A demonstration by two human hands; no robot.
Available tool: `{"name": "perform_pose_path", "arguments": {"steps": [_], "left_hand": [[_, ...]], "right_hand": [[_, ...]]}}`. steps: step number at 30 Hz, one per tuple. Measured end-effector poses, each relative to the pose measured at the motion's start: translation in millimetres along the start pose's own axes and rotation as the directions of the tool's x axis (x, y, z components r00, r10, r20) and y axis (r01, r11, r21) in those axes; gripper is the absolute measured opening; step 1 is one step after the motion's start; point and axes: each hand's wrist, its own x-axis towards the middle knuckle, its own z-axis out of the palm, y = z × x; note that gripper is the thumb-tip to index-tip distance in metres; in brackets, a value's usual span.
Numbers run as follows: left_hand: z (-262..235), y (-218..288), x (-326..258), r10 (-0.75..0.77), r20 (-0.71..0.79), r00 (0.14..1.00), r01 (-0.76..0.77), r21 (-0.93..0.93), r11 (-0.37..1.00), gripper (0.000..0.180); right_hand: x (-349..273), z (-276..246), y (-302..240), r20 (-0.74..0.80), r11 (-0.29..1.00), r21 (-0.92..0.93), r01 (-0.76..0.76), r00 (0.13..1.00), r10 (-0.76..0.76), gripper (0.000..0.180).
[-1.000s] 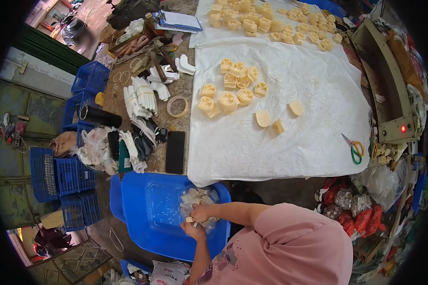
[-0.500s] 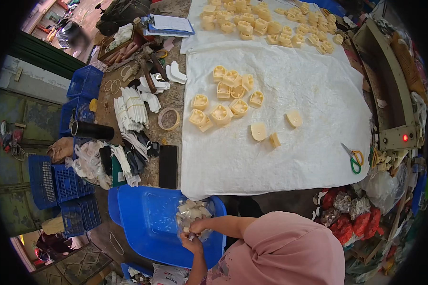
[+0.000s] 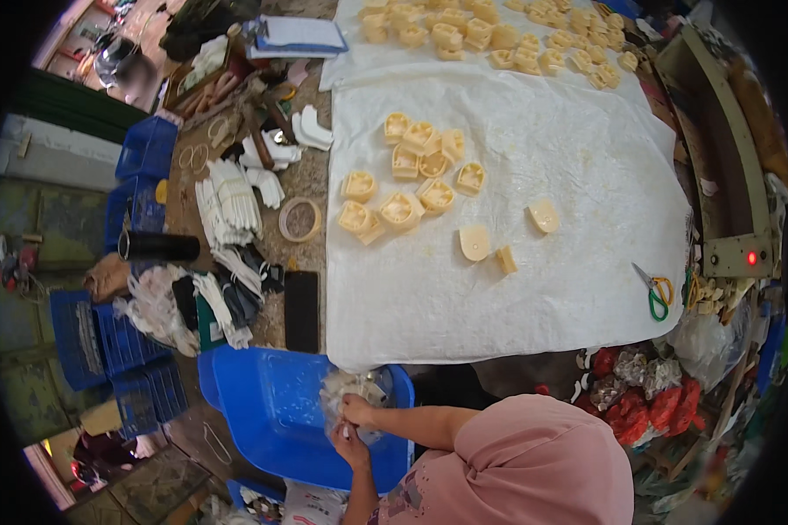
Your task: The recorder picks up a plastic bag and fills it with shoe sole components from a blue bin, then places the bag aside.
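Over the right side of a blue plastic tub [image 3: 276,437], both my hands are closed at the gathered end of a clear plastic bag [image 3: 372,389] with pale pieces inside. My right hand [image 3: 357,411] grips it from the far side, the forearm coming in from the right. Just nearer, my left hand [image 3: 350,446] pinches the gathered plastic, its fingers partly hidden. The bag's lower part rests in the tub or hangs in it; I cannot tell which.
Cream moulded plastic pieces [image 3: 398,210] lie grouped on a white-sheeted table [image 3: 534,306], with more at the far end. Scissors [image 3: 654,293] lie at its right. Left of the sheet are a black phone [image 3: 302,311], tape roll [image 3: 300,219], white gloves [image 3: 232,201] and clipboard [image 3: 298,35].
The view has shifted slightly, so the table's things sit a little further left and higher. My hands stay together at the bag, with only a small change in their grip.
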Motion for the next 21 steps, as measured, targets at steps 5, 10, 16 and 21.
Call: {"name": "perform_pose_path", "arguments": {"steps": [5, 10, 16, 21], "left_hand": [[0, 26, 4, 0.056, 0.056, 0.997, -0.044, -0.184, 0.982, 0.021], [11, 9, -13, -0.217, 0.003, 0.976, 0.215, -0.147, 0.965, 0.01], [23, -53, -58, -0.338, 0.081, 0.938, 0.346, -0.152, 0.926, 0.011], [31, -79, -69, -0.285, 0.052, 0.957, 0.288, -0.294, 0.911, 0.011]], "right_hand": [[23, -10, -21, -0.015, 0.941, -0.282, 0.189, 0.979, -0.201, 0.037], [67, -12, -40, -0.115, 0.745, -0.637, 0.196, 0.932, -0.343, 0.025], [112, -7, -36, -0.151, 0.588, -0.793, 0.158, 0.885, -0.441, 0.022], [135, -14, -19, -0.274, 0.823, -0.562, 0.081, 0.921, -0.278, 0.015]]}}
